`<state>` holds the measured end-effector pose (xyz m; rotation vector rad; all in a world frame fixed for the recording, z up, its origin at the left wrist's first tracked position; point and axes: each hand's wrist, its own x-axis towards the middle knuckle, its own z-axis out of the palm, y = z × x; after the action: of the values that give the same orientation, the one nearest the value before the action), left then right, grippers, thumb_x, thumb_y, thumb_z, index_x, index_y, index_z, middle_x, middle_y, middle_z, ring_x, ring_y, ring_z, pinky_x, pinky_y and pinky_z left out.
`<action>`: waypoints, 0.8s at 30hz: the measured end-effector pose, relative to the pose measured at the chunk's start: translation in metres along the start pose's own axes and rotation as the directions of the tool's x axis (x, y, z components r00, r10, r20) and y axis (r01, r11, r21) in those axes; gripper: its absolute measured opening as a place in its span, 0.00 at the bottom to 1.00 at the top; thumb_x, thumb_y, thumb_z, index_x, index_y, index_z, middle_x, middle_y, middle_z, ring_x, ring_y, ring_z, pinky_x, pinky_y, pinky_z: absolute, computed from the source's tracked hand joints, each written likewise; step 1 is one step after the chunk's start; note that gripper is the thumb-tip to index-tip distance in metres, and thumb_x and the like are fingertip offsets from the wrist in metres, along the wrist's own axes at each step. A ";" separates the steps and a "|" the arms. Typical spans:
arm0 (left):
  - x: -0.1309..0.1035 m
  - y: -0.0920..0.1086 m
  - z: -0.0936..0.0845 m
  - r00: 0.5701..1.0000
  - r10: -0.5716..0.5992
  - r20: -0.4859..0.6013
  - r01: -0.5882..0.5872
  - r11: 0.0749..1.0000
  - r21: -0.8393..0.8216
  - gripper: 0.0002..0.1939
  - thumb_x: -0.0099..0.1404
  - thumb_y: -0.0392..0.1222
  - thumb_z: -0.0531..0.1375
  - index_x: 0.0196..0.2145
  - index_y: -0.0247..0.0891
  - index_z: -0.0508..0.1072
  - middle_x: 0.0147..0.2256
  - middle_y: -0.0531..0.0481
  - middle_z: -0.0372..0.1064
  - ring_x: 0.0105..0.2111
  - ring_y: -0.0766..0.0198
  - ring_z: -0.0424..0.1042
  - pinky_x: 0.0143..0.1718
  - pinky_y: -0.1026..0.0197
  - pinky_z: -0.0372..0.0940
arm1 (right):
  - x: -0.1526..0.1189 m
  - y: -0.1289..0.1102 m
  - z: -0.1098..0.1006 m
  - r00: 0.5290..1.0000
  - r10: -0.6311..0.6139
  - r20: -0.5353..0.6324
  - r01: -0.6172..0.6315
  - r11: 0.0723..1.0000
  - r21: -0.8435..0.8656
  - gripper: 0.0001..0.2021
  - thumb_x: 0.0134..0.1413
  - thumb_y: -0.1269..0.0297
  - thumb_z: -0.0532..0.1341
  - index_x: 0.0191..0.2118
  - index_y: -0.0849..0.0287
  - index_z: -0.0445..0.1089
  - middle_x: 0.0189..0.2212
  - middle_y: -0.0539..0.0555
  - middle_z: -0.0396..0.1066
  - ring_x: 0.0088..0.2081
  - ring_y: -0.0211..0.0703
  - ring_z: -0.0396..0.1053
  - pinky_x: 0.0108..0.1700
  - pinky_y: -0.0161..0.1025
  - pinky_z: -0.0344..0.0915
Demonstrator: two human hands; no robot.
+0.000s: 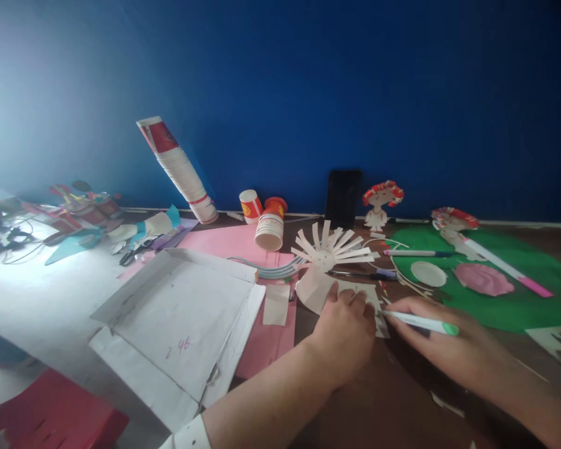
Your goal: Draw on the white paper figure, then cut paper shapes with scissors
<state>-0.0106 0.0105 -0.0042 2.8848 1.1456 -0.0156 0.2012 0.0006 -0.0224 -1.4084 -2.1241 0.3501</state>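
Note:
My right hand [432, 340] grips a white marker [421, 322] with a green end, its tip at the right edge of a cut piece of white paper [311, 290]. My left hand [348, 327] lies over that paper with its fingers spread and bent, pressing it to the dark brown table. Part of the paper is hidden under the fingers. Just beyond, a paper cup cut into strips [325, 259] is fanned out like a flower. A dark pen [364, 274] lies between it and my hands.
A white box lid [182, 318] and pink paper [266, 349] lie left. A tall cup stack [182, 171] leans on the blue wall, with a phone [343, 198] and a paper figure [379, 206] farther right. Green paper [509, 312] carries a pink marker [509, 268].

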 end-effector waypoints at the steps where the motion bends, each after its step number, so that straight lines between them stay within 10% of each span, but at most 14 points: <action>1: 0.000 0.000 -0.002 1.000 0.000 0.009 0.000 1.000 -0.004 0.22 0.76 0.39 0.51 0.61 0.27 0.72 0.65 0.34 0.66 0.61 0.47 0.67 0.71 0.39 0.53 | -0.001 0.000 0.001 1.000 -0.002 0.000 0.002 1.000 0.002 0.10 0.65 0.55 0.60 0.36 0.47 0.77 0.31 0.49 0.83 0.30 0.48 0.81 0.33 0.40 0.73; 24: 0.000 -0.001 -0.005 0.999 -0.004 0.048 0.005 1.000 -0.018 0.21 0.75 0.41 0.54 0.60 0.28 0.72 0.64 0.34 0.67 0.61 0.48 0.66 0.70 0.42 0.54 | -0.019 0.008 0.006 0.998 0.034 0.053 -0.036 0.998 0.043 0.09 0.67 0.52 0.61 0.43 0.45 0.77 0.36 0.49 0.83 0.36 0.48 0.81 0.38 0.40 0.76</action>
<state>-0.0110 0.0111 0.0010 2.8500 1.1384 -0.0735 0.2091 -0.0132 -0.0371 -1.4271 -2.1226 0.4498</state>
